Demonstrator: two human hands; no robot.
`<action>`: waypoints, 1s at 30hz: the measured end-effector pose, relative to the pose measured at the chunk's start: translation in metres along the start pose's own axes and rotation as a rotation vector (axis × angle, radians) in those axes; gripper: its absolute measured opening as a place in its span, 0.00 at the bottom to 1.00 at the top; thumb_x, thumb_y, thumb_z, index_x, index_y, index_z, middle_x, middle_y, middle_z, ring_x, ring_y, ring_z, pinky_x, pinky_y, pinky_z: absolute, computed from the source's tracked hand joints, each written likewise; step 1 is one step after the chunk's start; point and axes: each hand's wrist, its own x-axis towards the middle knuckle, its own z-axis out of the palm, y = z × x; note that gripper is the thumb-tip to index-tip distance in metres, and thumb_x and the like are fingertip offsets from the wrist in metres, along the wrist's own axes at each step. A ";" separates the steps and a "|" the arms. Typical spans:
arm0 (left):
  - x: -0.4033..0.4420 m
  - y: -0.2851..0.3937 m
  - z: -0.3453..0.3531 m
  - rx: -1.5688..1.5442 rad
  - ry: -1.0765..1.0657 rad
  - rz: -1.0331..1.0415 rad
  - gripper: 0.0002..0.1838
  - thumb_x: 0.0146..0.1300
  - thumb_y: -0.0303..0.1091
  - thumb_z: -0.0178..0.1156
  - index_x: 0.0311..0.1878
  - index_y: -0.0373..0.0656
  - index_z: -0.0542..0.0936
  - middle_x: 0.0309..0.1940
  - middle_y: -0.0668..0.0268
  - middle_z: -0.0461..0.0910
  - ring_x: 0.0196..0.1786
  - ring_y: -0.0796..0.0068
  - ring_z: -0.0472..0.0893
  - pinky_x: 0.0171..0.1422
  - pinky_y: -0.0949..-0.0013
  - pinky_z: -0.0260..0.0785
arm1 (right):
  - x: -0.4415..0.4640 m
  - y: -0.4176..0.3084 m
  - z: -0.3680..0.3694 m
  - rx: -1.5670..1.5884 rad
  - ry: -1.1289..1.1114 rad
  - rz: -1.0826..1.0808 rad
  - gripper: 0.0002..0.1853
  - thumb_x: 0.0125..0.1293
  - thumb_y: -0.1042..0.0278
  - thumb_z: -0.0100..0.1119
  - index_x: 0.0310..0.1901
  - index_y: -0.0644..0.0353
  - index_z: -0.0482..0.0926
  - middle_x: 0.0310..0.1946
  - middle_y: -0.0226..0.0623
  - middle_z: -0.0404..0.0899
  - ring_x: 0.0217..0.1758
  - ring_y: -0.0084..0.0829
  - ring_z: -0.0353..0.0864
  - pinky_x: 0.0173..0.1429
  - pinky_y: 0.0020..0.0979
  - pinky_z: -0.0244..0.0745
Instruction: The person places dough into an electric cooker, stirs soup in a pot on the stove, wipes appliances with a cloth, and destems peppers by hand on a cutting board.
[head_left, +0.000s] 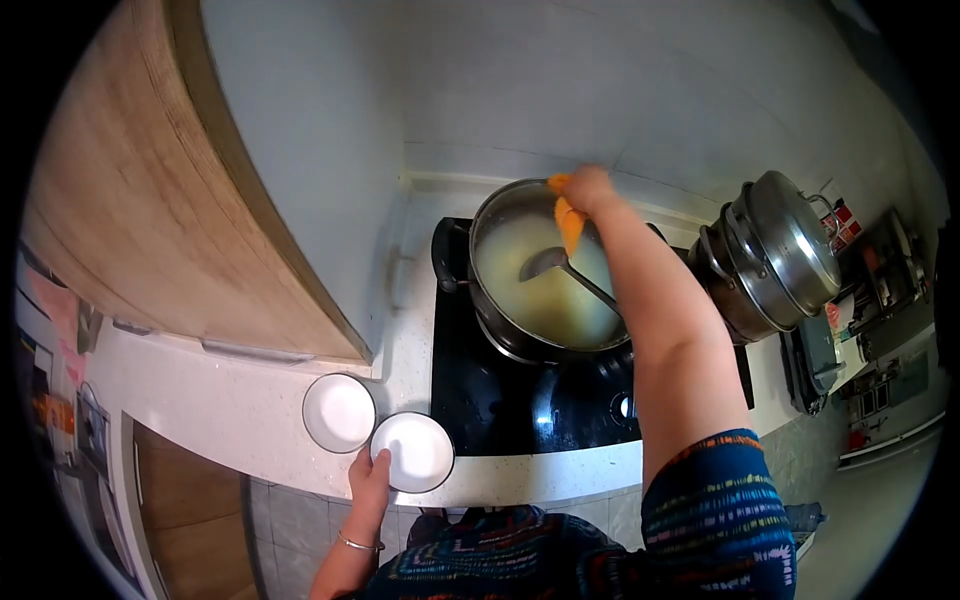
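Note:
My left hand [370,482] is closed on the near-left rim of a white bowl [418,455] with a dark edge, thumb over the rim. A second white bowl [338,412] stands beside it on the counter. My right hand [590,190] reaches to the far rim of a large pot [484,306], closed on an orange cloth [569,226] that hangs down inside the rim. Pale, cloudy liquid [545,310] fills part of the pot. A ladle [546,262] lies in the pot, its handle slanting to the near right, partly behind my forearm.
The pot sits on a black glass cooktop [500,410] set in a pale counter [230,400]. At the right stands a stacked metal steamer [765,260]. A wooden cabinet [170,190] hangs close on the left, and a tiled wall [500,90] rises behind the pot.

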 end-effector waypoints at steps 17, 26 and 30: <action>-0.002 0.001 -0.001 -0.013 -0.014 0.061 0.16 0.59 0.32 0.52 0.46 0.29 0.73 0.38 0.61 0.78 0.39 0.76 0.75 0.47 0.74 0.67 | -0.057 0.003 -0.077 0.364 -0.100 -0.199 0.15 0.49 0.67 0.59 0.41 0.55 0.77 0.38 0.40 0.78 0.43 0.34 0.75 0.45 0.32 0.70; -0.004 0.003 0.000 0.026 0.004 0.096 0.15 0.59 0.32 0.52 0.44 0.29 0.73 0.37 0.61 0.78 0.39 0.77 0.74 0.46 0.74 0.66 | -0.025 0.018 -0.034 0.084 0.094 -0.115 0.12 0.54 0.71 0.53 0.42 0.52 0.77 0.54 0.40 0.67 0.53 0.41 0.71 0.50 0.37 0.70; -0.003 -0.002 0.000 -0.027 -0.011 0.087 0.16 0.59 0.32 0.52 0.45 0.29 0.73 0.38 0.61 0.77 0.40 0.77 0.74 0.48 0.74 0.66 | -0.038 0.037 -0.037 -0.119 0.065 -0.182 0.12 0.53 0.71 0.53 0.41 0.51 0.78 0.50 0.41 0.72 0.50 0.40 0.73 0.47 0.37 0.72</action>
